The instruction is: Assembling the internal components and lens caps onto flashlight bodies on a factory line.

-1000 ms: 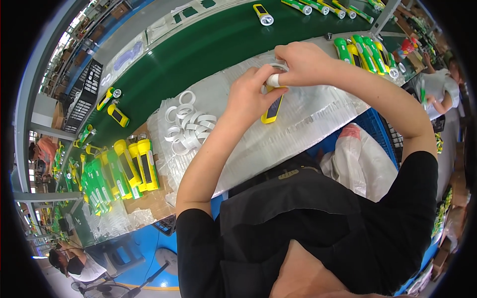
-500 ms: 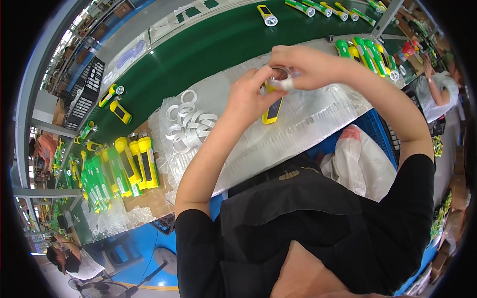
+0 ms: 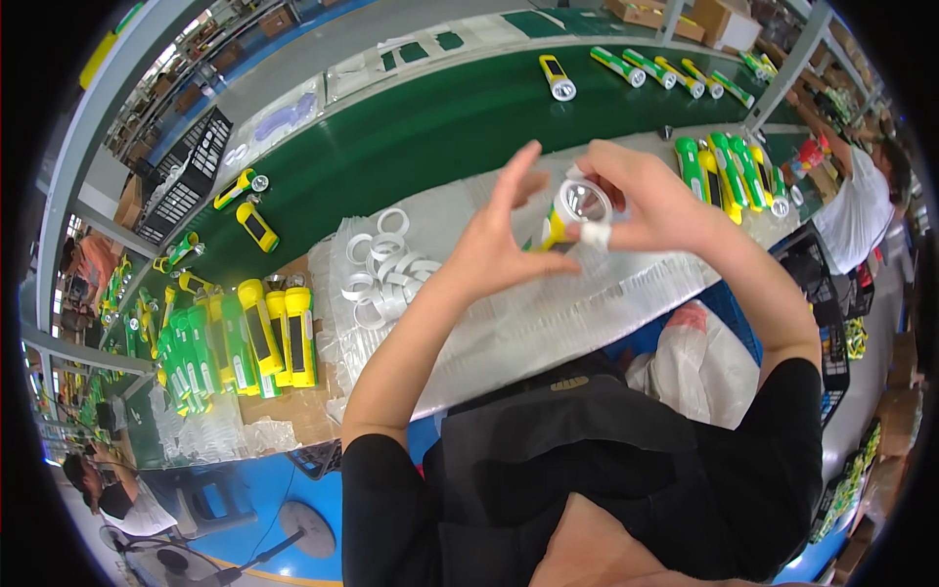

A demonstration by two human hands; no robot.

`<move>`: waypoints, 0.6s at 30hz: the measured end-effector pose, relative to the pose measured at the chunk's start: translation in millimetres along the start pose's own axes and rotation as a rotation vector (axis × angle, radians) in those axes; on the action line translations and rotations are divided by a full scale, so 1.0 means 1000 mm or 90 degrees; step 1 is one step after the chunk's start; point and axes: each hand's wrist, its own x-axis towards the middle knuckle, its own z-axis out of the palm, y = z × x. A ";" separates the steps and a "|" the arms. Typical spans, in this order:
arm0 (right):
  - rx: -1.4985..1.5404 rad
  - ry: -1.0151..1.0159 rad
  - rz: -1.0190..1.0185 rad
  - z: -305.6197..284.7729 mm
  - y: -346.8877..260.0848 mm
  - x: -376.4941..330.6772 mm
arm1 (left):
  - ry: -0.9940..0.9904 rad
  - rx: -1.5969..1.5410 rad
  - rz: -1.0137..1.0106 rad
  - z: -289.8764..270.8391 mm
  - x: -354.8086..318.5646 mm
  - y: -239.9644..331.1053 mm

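**Flashlight [image 3: 584, 205] up in the right hand [image 3: 641, 201], left hand [image 3: 494, 240] wide open beside it**

And it's the right hand doing the holding, thumb and fingers pinching the flashlight by its head, a white wrap [image 3: 596, 235] around the thumb. Clear lens on show, a white ring [image 3: 564, 201] around it! Over to the left hand: fingers and thumb spread wide near the flashlight's body; whether they touch its tail end, one cannot tell.

Below, the workbench lies under crinkled clear film [image 3: 489, 347]. A heap of loose white rings [image 3: 393, 276] sits just left of the left forearm, and farther left come green and yellow flashlights [image 3: 256, 333], packed side by side. Another bunch [image 3: 724, 176] waits at the bench's right end.

Beyond it sweeps a glossy dark green surface [image 3: 421, 147]: one flashlight [image 3: 558, 76] alone, a line of five [image 3: 648, 70] to its right, a pair [image 3: 257, 227] at left.

Out into the room now! White sack [image 3: 699, 377] by the bench's near edge, black crate [image 3: 186, 181] far left, grey post [image 3: 787, 78] at right, blue floor [image 3: 259, 465] below, and co-workers at lower left [image 3: 147, 509] and far right [image 3: 856, 215].
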 end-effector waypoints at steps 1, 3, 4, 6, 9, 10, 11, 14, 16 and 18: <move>-0.005 -0.002 -0.007 -0.003 -0.005 -0.001 | 0.007 0.002 0.005 -0.002 -0.001 0.003; 0.045 0.044 -0.110 -0.007 -0.023 0.002 | -0.145 0.014 -0.049 -0.012 -0.013 0.027; 0.031 0.031 -0.150 -0.011 -0.031 0.001 | -0.261 -0.065 -0.146 -0.014 -0.015 0.037; -0.058 -0.032 -0.237 -0.014 -0.049 0.005 | -0.320 -0.127 -0.254 -0.022 -0.020 0.039; -0.171 0.115 -0.030 0.032 -0.003 0.013 | -0.044 0.192 0.080 -0.011 -0.008 0.001; -0.132 0.221 0.151 0.060 0.019 0.039 | -0.067 0.294 -0.059 -0.028 0.015 -0.013; -0.056 0.227 0.151 0.072 0.049 0.065 | -0.098 0.383 -0.194 -0.049 0.044 -0.028; 0.014 0.248 0.179 0.127 0.108 0.123 | -0.065 0.469 -0.243 -0.081 0.059 -0.101; 0.029 0.249 0.194 0.151 0.124 0.151 | 0.012 0.516 -0.143 -0.113 0.042 -0.129; 0.011 0.336 0.207 0.155 0.159 0.172 | 0.177 0.582 -0.017 -0.167 0.026 -0.137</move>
